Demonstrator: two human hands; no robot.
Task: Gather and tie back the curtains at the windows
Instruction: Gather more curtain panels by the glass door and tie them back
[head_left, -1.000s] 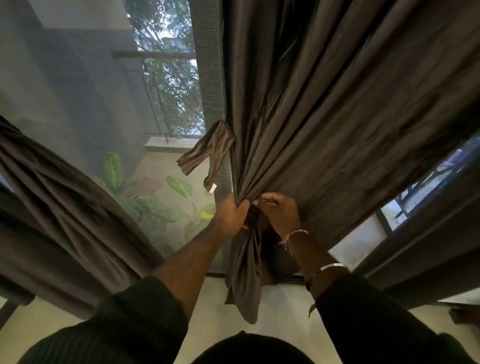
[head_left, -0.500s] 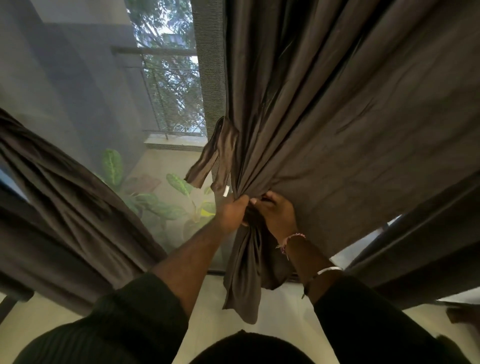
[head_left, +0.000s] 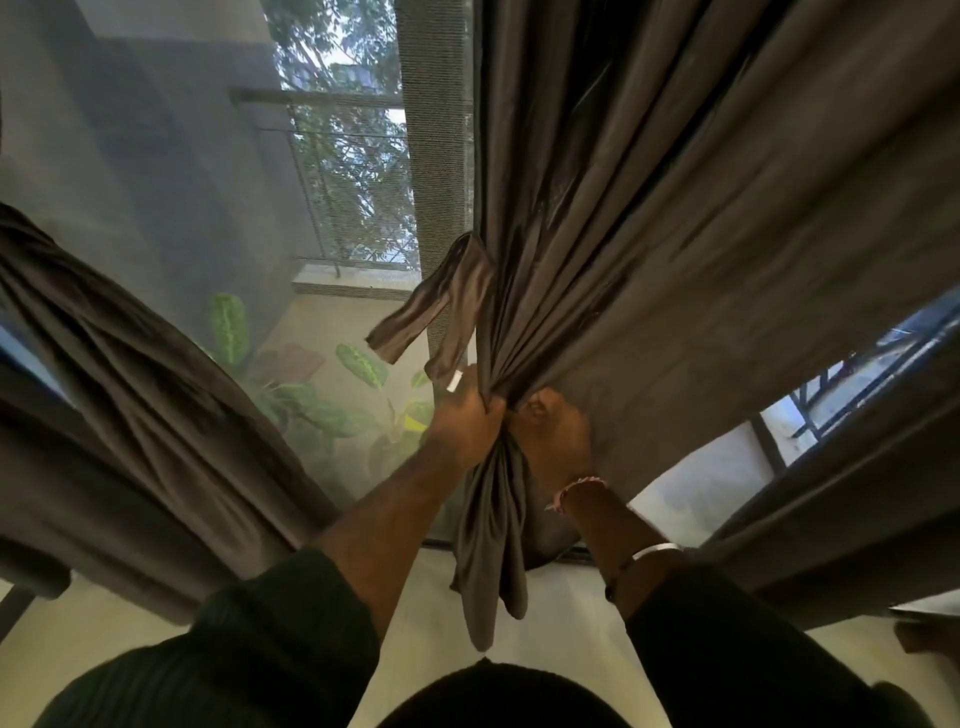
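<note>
The curtain (head_left: 675, 218) is bunched into tight folds at mid-frame, just right of the mesh strip (head_left: 434, 156), with its gathered tail hanging below the hands. Compared with a second ago, the tie band (head_left: 441, 306) has been drawn in closer to the bunch, and its tagged end is now pinched by the left hand (head_left: 465, 423), whose fingers are curled round band and folds together. The right hand (head_left: 550, 441) is kept pressed against the other side of the bunch; its fingers are hidden behind the cloth, so their grip cannot be told. The gathering appears done and the tying seems under way, no knot being visible yet. To the left, a second curtain (head_left: 130, 405) is seen drawn aside. Leafy plants (head_left: 358, 364) are seen through the glass. Nothing is seen blocking the hands, though the loose band end is left sticking out.
</note>
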